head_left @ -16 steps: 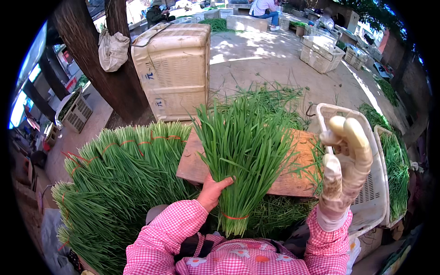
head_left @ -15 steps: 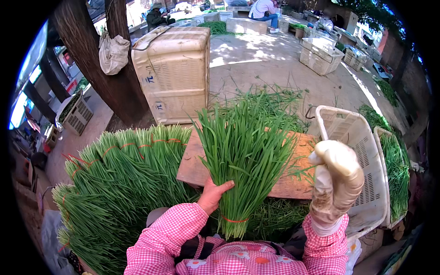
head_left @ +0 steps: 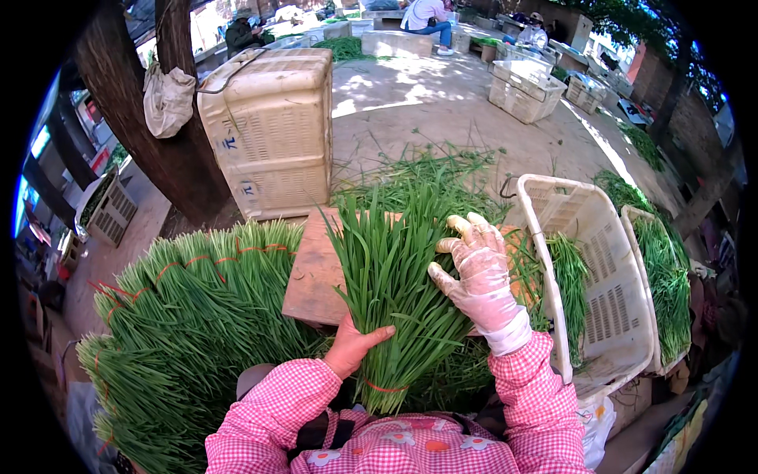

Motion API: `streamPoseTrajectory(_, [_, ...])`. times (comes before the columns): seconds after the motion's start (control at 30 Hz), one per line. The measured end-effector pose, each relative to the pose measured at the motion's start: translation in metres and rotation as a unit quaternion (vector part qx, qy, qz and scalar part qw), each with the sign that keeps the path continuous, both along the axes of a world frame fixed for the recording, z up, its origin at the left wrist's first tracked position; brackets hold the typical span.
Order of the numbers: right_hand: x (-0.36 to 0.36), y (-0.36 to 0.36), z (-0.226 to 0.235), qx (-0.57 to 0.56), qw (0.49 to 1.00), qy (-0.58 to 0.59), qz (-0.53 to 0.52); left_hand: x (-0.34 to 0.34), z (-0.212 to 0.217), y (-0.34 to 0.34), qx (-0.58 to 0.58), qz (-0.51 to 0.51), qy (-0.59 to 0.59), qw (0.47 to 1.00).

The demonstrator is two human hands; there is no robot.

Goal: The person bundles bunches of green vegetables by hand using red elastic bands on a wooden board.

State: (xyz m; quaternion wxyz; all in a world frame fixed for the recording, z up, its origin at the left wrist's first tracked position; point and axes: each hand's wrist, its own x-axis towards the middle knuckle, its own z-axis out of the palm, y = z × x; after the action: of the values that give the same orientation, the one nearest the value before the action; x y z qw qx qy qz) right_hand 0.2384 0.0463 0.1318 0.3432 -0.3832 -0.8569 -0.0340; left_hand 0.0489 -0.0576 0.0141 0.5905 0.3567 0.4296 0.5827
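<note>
The bare left hand (head_left: 353,347) gripped a tied bunch of long green chives (head_left: 399,292) near its base, just above the red band (head_left: 384,388) around the stalks. The bunch stood upright and fanned out over a flat brown wooden board worktop (head_left: 316,268). The right hand (head_left: 478,272), in a thin translucent glove, lay open with fingers spread against the right side of the leaves, gripping nothing. Both forearms wore pink checked sleeves (head_left: 272,415).

To the left lay a large heap of green chive bundles tied with red bands (head_left: 181,324). To the right stood a white slatted plastic crate (head_left: 596,276), tilted, with some chives inside, and a second crate of greens just beyond it. Farther off, a tall cream plastic basket (head_left: 272,130) stood beside a dark tree trunk (head_left: 150,118), where a pale cloth bag (head_left: 167,99) hung. Loose chives (head_left: 442,170) lay scattered on the ground beyond the board.
</note>
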Motion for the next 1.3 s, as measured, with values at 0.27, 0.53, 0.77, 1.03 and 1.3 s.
streamPoseTrajectory(0.27, [0.020, 0.016, -0.001, -0.258, 0.881, 0.391, 0.072, -0.008, 0.003, 0.001, -0.040, 0.010, -0.016, 0.999])
streamPoseTrajectory(0.53, [0.005, -0.019, 0.007, -0.229, 0.884, 0.313, 0.262, -0.010, -0.006, 0.008, -0.038, 0.051, -0.060, 0.996])
streamPoseTrajectory(0.77, [-0.009, -0.010, -0.007, -0.104, 0.971, 0.200, 0.082, -0.008, 0.000, 0.003, -0.010, 0.039, -0.015, 0.999])
streamPoseTrajectory(1.03, [-0.002, -0.008, -0.007, -0.193, 0.969, 0.155, 0.022, -0.007, 0.003, -0.002, -0.010, -0.009, 0.004, 1.000])
streamPoseTrajectory(1.3, [0.017, 0.006, 0.006, -0.349, 0.796, 0.480, 0.116, -0.007, -0.006, -0.001, 0.007, -0.031, 0.064, 0.997])
